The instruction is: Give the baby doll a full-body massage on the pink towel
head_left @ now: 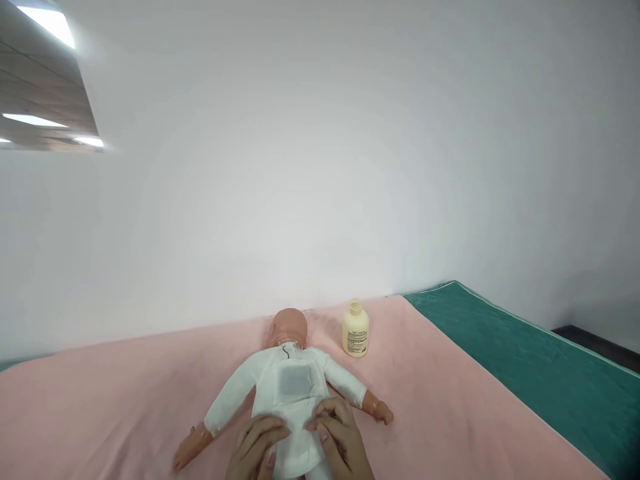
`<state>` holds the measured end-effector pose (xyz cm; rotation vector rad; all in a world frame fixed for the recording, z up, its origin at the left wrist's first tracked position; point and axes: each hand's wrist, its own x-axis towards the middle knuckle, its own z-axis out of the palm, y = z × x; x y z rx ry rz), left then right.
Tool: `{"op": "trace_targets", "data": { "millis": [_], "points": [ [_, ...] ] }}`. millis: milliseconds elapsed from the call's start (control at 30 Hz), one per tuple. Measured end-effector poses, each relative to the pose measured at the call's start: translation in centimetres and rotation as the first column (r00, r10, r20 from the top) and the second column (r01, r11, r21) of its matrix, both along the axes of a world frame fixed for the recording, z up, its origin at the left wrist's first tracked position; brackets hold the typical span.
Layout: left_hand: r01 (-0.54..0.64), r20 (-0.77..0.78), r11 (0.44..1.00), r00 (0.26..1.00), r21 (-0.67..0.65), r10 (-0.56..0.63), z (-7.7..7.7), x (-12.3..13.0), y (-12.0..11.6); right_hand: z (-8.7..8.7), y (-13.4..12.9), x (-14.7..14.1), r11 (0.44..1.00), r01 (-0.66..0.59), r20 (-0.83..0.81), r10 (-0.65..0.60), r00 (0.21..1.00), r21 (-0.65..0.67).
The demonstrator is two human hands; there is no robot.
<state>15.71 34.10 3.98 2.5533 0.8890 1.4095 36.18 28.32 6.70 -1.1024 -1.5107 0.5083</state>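
Note:
A baby doll (290, 420) in a white cloth body lies on the bed, its head away from me and its arms spread out. No face shows on its bare brown head. On the upper torso is a grey rectangular panel (295, 381), and a thin dark wire shows at the neck. My left hand (257, 447) rests on the left side of the lower torso, fingers bent and slightly apart. Opposite it, my right hand (340, 437) touches the right side with curled fingers, thumb close to them. Neither hand visibly holds a separate object. The doll's legs are mostly hidden.
A pale yellow bottle (355, 331) with printed text stands upright beyond the doll's right arm. Pink cloth (440, 400) covers much of the bed, with a green surface (525, 360) at right. A white wall (310, 167) rises behind.

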Motion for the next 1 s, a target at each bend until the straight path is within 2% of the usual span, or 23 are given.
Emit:
{"op": "trace_targets", "data": {
  "millis": [200, 333, 433, 600, 667, 867, 1000],
  "points": [
    [0.009, -0.078, 0.999, 0.997, -0.046, -0.013, 1.3, 1.0, 0.0, -0.3, 0.7, -0.3, 0.993, 0.008, -0.016, -0.01, 1.0, -0.115],
    [0.014, -0.085, 0.996, 0.996, -0.085, -0.021, 1.7, 1.2, -0.3, -0.6, 0.9, -0.3, 0.991, 0.0, -0.029, -0.003, 1.0, -0.135],
    [0.001, -0.09, 0.999, 0.996, -0.032, -0.004, 1.7, 1.1, -0.4, -0.6, 0.7, -0.2, 0.994, -0.011, -0.025, 0.009, 1.0, -0.113],
    [-0.087, -0.013, 0.979, 0.996, 0.185, 0.091, 1.0, 0.9, -0.2, -0.7, 0.2, 0.1, 0.999, 0.001, -0.008, -0.002, 1.0, -0.033],
    [-0.096, -0.003, 0.968, 0.995, 0.232, 0.099, 0.7, 1.0, -0.1, -1.0, 0.3, 0.2, 1.0, 0.003, 0.003, -0.003, 1.0, -0.026],
    [-0.071, -0.06, 0.986, 0.995, 0.152, 0.081, 0.7, 1.3, 0.1, -1.6, 1.1, 0.1, 0.996, -0.012, -0.008, 0.012, 1.0, -0.085],
    [-0.064, -0.081, 0.983, 0.994, 0.172, 0.079, 0.8, 1.3, 0.2, -1.5, 1.1, 0.0, 0.995, -0.01, 0.002, 0.01, 1.0, -0.099]
  ]
}}
